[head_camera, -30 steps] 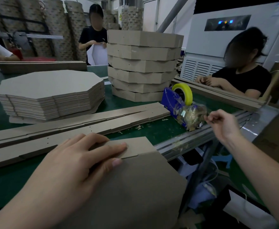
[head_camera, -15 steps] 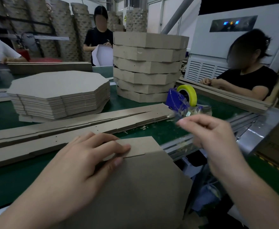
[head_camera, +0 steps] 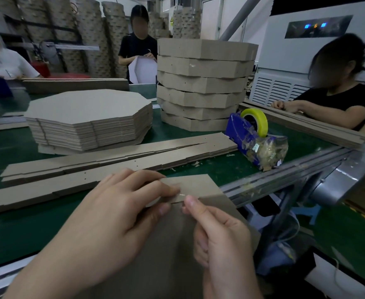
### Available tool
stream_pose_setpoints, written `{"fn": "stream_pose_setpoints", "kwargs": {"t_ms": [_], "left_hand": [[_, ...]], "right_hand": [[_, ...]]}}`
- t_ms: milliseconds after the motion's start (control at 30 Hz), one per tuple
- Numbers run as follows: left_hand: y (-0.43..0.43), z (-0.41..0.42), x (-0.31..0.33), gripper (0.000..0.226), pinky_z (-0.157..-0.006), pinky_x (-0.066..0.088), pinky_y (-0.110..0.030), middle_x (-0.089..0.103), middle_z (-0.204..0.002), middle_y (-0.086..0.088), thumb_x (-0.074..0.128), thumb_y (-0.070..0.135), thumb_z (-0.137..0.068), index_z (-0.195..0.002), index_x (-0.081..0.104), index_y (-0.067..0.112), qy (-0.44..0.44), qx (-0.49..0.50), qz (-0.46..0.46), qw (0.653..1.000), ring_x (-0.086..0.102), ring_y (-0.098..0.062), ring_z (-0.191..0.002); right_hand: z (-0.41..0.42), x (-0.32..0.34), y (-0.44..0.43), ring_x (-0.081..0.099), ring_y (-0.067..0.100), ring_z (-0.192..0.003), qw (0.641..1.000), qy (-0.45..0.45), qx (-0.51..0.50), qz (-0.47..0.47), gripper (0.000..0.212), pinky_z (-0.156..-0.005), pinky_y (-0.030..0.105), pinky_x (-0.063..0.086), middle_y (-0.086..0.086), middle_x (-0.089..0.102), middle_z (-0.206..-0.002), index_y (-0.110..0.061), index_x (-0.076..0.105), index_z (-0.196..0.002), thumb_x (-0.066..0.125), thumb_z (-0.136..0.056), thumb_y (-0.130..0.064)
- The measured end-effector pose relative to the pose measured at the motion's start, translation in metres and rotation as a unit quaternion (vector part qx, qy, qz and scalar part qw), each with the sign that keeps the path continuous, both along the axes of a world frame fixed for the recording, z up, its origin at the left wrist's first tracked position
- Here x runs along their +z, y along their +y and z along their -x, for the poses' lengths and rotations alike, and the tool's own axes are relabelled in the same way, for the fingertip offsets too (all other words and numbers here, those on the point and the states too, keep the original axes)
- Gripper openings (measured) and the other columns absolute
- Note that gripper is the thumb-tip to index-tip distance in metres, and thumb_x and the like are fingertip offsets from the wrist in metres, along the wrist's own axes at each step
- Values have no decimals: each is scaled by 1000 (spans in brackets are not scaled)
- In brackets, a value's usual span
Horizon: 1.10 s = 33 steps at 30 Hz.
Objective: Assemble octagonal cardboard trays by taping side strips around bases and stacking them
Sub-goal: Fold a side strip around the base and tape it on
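**Change observed.** One second ago the right hand was out at the tape dispenser, at 2 o'clock from the work. Half a second ago it was travelling back with a length of tape. It is now at the seam of the workpiece, directly in front of the person. The left hand has not shifted across the three pictures.

**Meaning for the task.** The tape has been fetched and brought to the joint. The step in hand appears to be laying it across the seam where the side strip meets the base. The tape does not yet look pressed down.

**Hand pose.**
- **Left hand:** It lies palm down over the workpiece. The grip is spread, with fingers extended toward 2 o'clock and fingertips pressing the side strip at the seam.
- **Right hand:** It comes in from 5 o'clock with the fingers curled. Thumb and forefinger pinch the piece of clear tape, which shows only as a thin glint touching the left fingertips.

**Location of task items.**
- **Workpiece:** It sits at the near edge of the bench, overhanging toward the person.
- **Loose side strips:** They lie just beyond it at 12 o'clock.
- **Stack of flat bases:** It stands at 11 o'clock.
- **Stack of finished trays:** It stands at 1 o'clock, behind the dispenser.

**Risk, in my judgement.** If the left hand lifts before the tape is rubbed down, the seam may spring open.
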<state>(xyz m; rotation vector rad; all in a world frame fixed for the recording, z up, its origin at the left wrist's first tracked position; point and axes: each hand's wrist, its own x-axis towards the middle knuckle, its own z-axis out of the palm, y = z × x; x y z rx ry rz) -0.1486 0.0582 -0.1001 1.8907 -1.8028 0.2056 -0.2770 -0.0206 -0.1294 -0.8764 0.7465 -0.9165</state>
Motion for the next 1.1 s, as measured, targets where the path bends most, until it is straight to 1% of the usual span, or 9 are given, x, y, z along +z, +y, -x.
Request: {"fn": "stream_pose_setpoints", "kwargs": {"t_ms": [333,433,500,600,667,800,967,1033,1100], "left_hand": [[-1,3,1,43,-83,51,-42,61,-116,14,38,46,-90,-122,64,31,-10,10,5,1000,58,-15,-104],[-1,3,-1,57,-83,48,-34,60,-114,16,36,50,-90,-141,47,26,-20,33,-1,999,55,-12,-101],[-1,2,0,58,-83,48,-33,59,-113,18,36,51,-90,-144,41,30,-8,28,-3,1000,55,-12,-101],[0,4,4,40,-83,47,-34,56,-115,25,38,50,-90,-130,44,47,17,3,-5,1000,56,-9,-103],[0,4,7,33,-82,48,-38,56,-116,22,36,47,-92,-122,50,48,4,-3,-20,1000,55,-11,-104],[2,3,7,40,-80,49,-39,58,-114,16,34,49,-92,-122,61,46,5,16,-36,999,56,-12,-102],[-2,4,12,52,-90,36,-16,49,-114,31,16,71,-79,-118,50,66,18,37,-63,997,44,5,-108],[-8,13,14,51,-78,34,-9,58,-105,26,19,70,-79,-105,62,58,-3,71,-32,997,52,1,-99],[-15,25,16,40,-64,25,-7,64,-87,17,35,62,-84,-83,69,40,-39,114,-14,993,61,-12,-81]], "right_hand": [[1,-2,-2,18,7,-27,999,36,29,4,31,-33,11,13,0,26,-34,-12,68,-46,72,-43,-43],[2,-2,-2,19,7,-27,998,42,38,11,31,-33,12,14,0,27,-34,-11,70,-49,72,-45,-42],[2,-2,-2,19,7,-28,998,43,41,13,31,-33,13,14,0,27,-34,-11,70,-49,71,-45,-42],[3,-3,-3,19,8,-28,997,45,51,21,32,-33,13,14,0,27,-34,-11,70,-49,71,-45,-43],[4,-5,-5,18,7,-28,997,42,62,24,34,-33,13,14,0,26,-35,-10,70,-49,71,-44,-44],[11,-7,-11,17,8,-29,988,64,133,31,37,-37,13,12,1,29,-36,-12,73,-56,74,-39,-45],[17,-8,-16,18,7,-27,979,73,184,51,32,-34,13,13,1,29,-34,-16,75,-58,73,-42,-43],[17,-8,-16,18,7,-27,980,62,183,52,33,-34,13,13,1,28,-34,-15,76,-59,73,-41,-43],[17,-9,-16,19,6,-27,980,59,181,57,36,-33,13,14,1,28,-33,-14,76,-60,72,-39,-43]]}}
